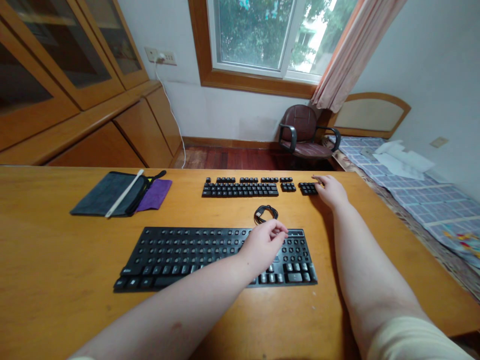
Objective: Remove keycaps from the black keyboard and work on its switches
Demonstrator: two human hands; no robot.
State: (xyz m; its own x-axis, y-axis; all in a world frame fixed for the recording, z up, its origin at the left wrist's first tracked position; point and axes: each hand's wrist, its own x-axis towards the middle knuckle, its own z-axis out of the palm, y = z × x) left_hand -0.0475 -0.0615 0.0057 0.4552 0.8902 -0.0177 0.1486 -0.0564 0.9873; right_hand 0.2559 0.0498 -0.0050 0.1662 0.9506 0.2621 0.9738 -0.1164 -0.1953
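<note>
A black computer keyboard (221,289) lies across the desk, with keycaps along its lower rows and right corner and bare switches on many upper positions. My left hand (265,243) is over its right part, fingers curled together near the thumb; whatever they may hold is hidden. At the far right, my right hand (332,191) reaches to a small block of loose black keycaps (306,188), thumb and finger slightly apart beside it, with nothing visibly held. More loose keycaps (240,189) stand in rows to its left. A coiled black USB cable (265,212) sits behind the keyboard.
On the left of the wooden desk (48,250) are a grey pouch (99,192), a white stick (124,194) across it and a purple cloth (154,195). Beyond the desk are an armchair (300,127), a bed (416,185) on the right and wooden cabinets (131,127) on the left.
</note>
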